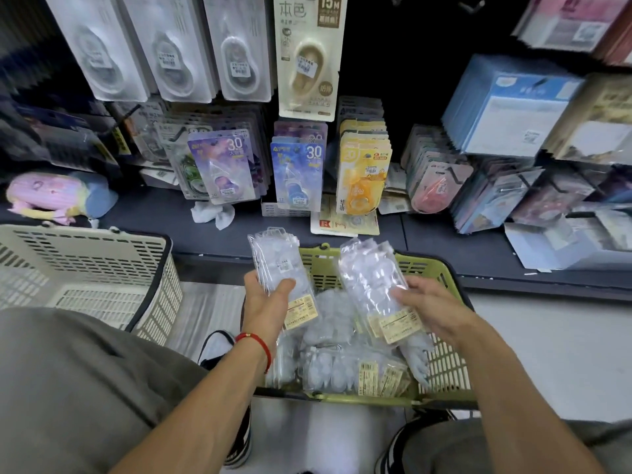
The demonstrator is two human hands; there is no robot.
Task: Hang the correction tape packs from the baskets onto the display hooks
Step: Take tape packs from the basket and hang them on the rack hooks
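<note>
From the head camera, the step looked like picking up. The left hand (270, 295) gripped one stack of clear packs (278, 265), thumb across the front. The right hand (427, 309) held a second stack (369, 285), fingers curled round it. Both stacks were above the green basket (441, 364) at 6 o'clock. More packs (338, 367) lay loose inside that basket. The white basket (102, 261) at 9 o'clock looked bare inside. Next, I think, a pack's top hole must be lined up with a hook (455, 174) at 12 or 1 o'clock.
</note>
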